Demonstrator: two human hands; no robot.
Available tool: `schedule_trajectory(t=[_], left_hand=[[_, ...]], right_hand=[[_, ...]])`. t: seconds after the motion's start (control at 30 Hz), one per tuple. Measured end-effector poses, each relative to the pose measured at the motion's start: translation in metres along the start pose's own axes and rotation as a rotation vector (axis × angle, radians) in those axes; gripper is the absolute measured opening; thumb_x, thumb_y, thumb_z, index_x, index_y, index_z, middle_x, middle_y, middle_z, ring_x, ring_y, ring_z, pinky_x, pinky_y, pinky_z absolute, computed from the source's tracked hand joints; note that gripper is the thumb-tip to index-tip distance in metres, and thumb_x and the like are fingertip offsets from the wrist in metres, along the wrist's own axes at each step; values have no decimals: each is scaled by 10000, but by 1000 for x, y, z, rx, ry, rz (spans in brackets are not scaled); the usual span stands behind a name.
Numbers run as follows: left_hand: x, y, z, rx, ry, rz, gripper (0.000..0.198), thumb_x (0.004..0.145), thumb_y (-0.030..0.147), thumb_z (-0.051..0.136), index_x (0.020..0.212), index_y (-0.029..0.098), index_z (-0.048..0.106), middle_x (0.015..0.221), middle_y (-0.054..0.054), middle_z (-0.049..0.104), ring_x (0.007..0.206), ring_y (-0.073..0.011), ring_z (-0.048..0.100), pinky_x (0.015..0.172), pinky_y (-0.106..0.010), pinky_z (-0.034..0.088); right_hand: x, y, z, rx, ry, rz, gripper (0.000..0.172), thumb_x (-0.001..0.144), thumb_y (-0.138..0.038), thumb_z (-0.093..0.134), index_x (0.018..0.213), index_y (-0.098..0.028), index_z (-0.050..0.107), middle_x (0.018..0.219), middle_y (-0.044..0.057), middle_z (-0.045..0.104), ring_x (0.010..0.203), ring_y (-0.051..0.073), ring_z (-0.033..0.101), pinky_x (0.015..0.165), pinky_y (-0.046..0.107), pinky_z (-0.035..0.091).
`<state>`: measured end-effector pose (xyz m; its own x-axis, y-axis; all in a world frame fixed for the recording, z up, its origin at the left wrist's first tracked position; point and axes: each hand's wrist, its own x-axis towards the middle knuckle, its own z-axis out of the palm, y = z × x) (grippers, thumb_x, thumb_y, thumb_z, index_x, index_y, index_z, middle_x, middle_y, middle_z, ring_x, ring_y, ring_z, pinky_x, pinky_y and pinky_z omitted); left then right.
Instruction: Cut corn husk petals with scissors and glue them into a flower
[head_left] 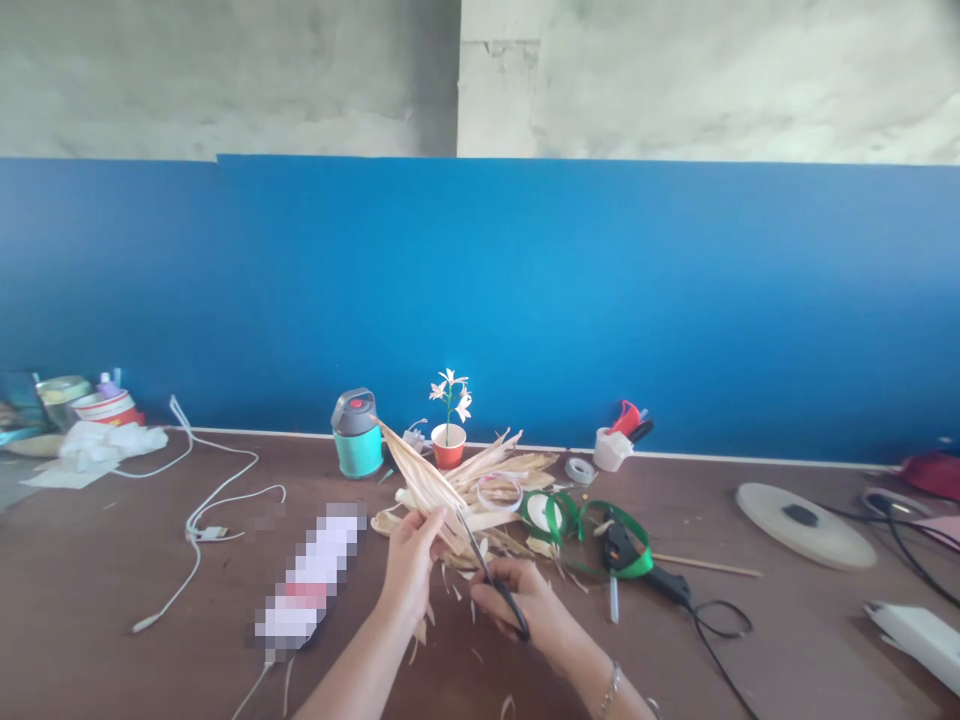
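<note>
My left hand (411, 562) pinches a long dry corn husk (417, 470) that slants up and to the left above the brown table (135, 560). My right hand (521, 595) is closed on black-handled scissors (491, 580), whose blades meet the husk just beside my left fingers. Small husk scraps lie on the table under both hands. More husks (499, 465) are piled just behind.
Behind the pile stand a teal bottle (356, 435) and a small red cup with a husk flower (450, 420). Green ribbon (585, 520), a glue gun (637, 565), a tape roll (579, 469), a white cup (611, 448), a white cable (202, 500) and a round lid (795, 522) lie around.
</note>
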<state>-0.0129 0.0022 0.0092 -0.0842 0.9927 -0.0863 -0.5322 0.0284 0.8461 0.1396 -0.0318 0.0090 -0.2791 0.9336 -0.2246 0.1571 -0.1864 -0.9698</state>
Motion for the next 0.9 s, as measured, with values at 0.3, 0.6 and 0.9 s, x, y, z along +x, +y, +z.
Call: schedule_trajectory(t=[0.3, 0.6, 0.9], left_hand=[[1, 0, -2, -2, -16, -5, 220, 634, 322, 754, 706, 132, 668, 626, -16, 686, 554, -117, 609, 543, -201, 460], [4, -2, -4, -6, -6, -9, 239, 619, 320, 766, 700, 117, 670, 594, -14, 667, 524, -102, 583, 512, -190, 443], [-1, 2, 2, 19, -6, -10, 259, 607, 329, 766, 746, 127, 682, 589, -10, 662, 543, -123, 596, 533, -207, 450]], right_hand=[[-1, 0, 1, -41, 14, -4, 309, 649, -435, 703, 700, -141, 623, 430, -66, 422, 387, 60, 338, 388, 198, 225], [-1, -3, 1, -30, -2, -24, 339, 643, -469, 704, 650, -144, 608, 402, -73, 387, 365, 53, 305, 375, 201, 203], [3, 5, 2, 17, -8, -1, 339, 626, -448, 722, 706, -143, 599, 416, -84, 422, 352, 48, 325, 353, 192, 212]])
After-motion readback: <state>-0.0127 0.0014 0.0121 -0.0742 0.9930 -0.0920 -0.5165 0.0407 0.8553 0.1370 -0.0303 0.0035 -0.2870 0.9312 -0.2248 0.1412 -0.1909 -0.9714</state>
